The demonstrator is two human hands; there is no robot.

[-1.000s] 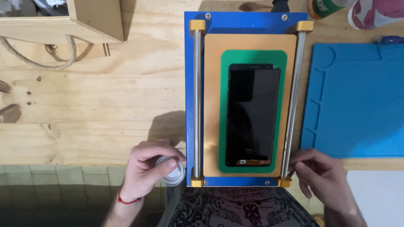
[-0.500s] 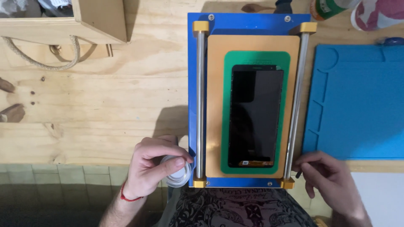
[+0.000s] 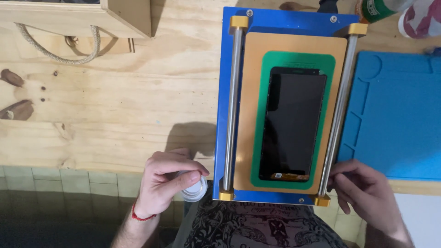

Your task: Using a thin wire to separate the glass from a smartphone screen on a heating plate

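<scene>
A black phone screen (image 3: 291, 124) lies on a green pad (image 3: 298, 62) set in a tan plate (image 3: 250, 115), all mounted on a blue base (image 3: 222, 92) with two metal rods along its sides. My left hand (image 3: 164, 183) grips a small white round container (image 3: 195, 190) just off the base's near left corner. My right hand (image 3: 365, 193) rests with curled fingers against the near right corner of the base, beside a yellow rod bracket (image 3: 321, 200).
A blue silicone work mat (image 3: 395, 124) lies to the right on the wooden table (image 3: 115, 101). A wooden box with a rope handle (image 3: 59, 32) sits at the far left. A green bottle (image 3: 374, 9) and a patterned cup (image 3: 420, 18) stand at the back right.
The view has shifted slightly, so the base sits further right in the picture. My left hand has drawn the white container closer to the base's corner. My right hand stays at the right corner.
</scene>
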